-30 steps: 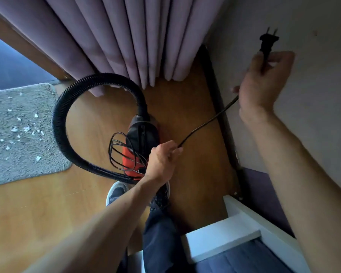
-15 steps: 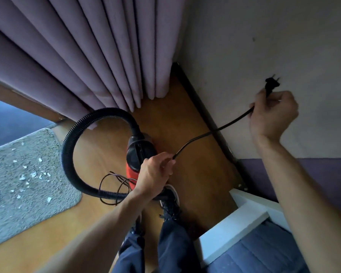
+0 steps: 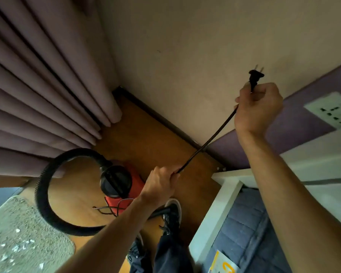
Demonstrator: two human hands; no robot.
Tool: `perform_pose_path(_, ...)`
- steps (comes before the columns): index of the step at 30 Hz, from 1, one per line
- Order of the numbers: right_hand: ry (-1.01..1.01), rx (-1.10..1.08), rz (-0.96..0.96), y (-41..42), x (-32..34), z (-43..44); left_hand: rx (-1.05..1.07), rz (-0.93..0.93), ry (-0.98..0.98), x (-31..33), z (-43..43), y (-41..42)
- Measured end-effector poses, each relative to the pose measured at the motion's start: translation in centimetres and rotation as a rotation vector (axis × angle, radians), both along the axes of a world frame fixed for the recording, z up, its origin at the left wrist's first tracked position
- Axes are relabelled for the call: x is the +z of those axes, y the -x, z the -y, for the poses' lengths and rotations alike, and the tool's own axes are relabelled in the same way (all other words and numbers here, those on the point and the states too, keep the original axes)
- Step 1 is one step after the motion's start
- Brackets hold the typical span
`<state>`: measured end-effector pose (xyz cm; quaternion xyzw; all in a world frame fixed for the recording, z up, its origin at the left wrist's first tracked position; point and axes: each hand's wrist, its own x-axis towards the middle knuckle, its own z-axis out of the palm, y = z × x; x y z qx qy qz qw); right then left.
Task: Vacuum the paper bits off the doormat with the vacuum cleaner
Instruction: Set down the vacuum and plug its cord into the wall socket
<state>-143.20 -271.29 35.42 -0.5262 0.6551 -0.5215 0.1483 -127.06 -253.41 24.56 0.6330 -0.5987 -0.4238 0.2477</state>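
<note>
A red and black vacuum cleaner (image 3: 124,184) sits on the wooden floor with its black ribbed hose (image 3: 41,196) looping to the left. My right hand (image 3: 258,109) grips the black power cord (image 3: 215,134) just below the plug (image 3: 254,75), held up against the beige wall. My left hand (image 3: 158,184) grips the same cord lower down, above the vacuum body. The cord runs taut between both hands. The grey doormat (image 3: 18,239) lies at the lower left, strewn with white paper bits (image 3: 23,245).
A white wall socket (image 3: 331,111) sits at the right edge on a purple wall band. Mauve curtains (image 3: 37,85) hang at the left. A white bed frame (image 3: 224,196) with a blue quilt fills the lower right. My shoes (image 3: 172,211) stand beside the vacuum.
My view has swung right and up, bringing the wall socket into sight. My right hand has carried the plug to the right along the wall. The left hand stays on the cord.
</note>
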Motion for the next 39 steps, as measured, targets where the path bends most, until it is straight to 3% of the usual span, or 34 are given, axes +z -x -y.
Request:
perform_pose_path(8, 0.113, -0.102, -0.077, 9.3, 2.6, -0.6, -0.161, -0.033, -0.04, 0.9, 3.0, 8.7)
perform_pose_path(14, 0.087, -0.223, -0.083, 14.5, 3.5, -0.7, -0.254, -0.005, -0.093, -0.3, 4.4, 13.7)
perform_pose_path(24, 0.077, -0.315, -0.107, 14.0, 2.4, -1.2, -0.285, 0.073, -0.113, -0.5, 5.2, 15.8)
perform_pose_path(30, 0.031, -0.351, -0.132, 13.9, 2.3, -1.0, -0.281, 0.025, -0.098, 0.7, 5.7, 16.2)
perform_pose_path(39, -0.009, -0.348, -0.159, 13.9, 2.4, -1.2, -0.245, -0.083, 0.117, 1.6, 5.4, 15.4)
